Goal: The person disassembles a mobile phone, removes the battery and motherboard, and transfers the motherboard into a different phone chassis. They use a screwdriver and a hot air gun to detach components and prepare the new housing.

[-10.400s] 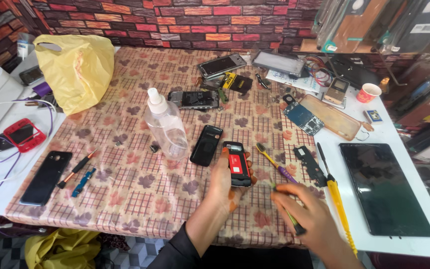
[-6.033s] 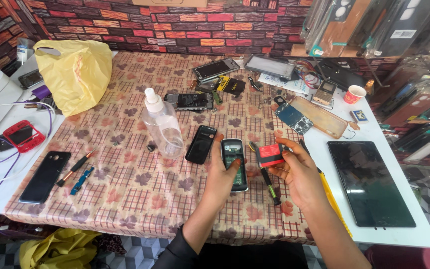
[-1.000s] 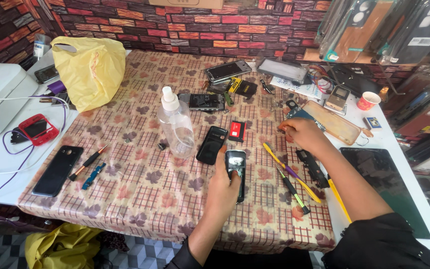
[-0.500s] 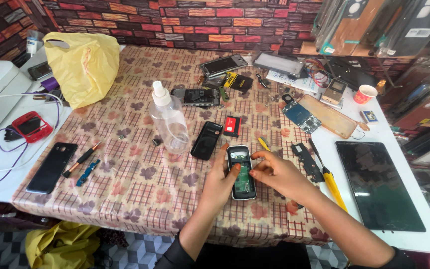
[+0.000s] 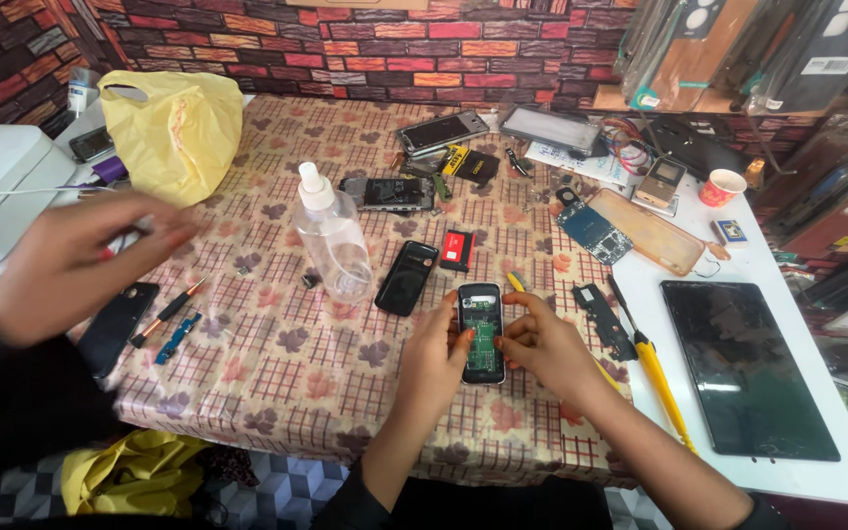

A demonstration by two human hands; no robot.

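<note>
A small phone (image 5: 481, 334) lies on the checked tablecloth with its back off and a green circuit board showing. My left hand (image 5: 436, 358) grips its left edge, thumb on the board. My right hand (image 5: 542, 344) holds the right edge, thumb pressing the board too. Just beyond the phone lie a red battery (image 5: 455, 250) and a black back cover (image 5: 407, 278).
Another person's blurred hand (image 5: 71, 260) reaches in at the left. A clear spray bottle (image 5: 331, 236) stands behind the phone, a yellow bag (image 5: 174, 128) at the back left. A dark tablet (image 5: 743, 368) and a yellow-handled tool (image 5: 662, 378) lie to the right. Screwdrivers (image 5: 169, 309) lie to the left.
My right hand came back from the tools on the right and joined the left hand on the phone. Another person's hand has appeared at the left edge.
</note>
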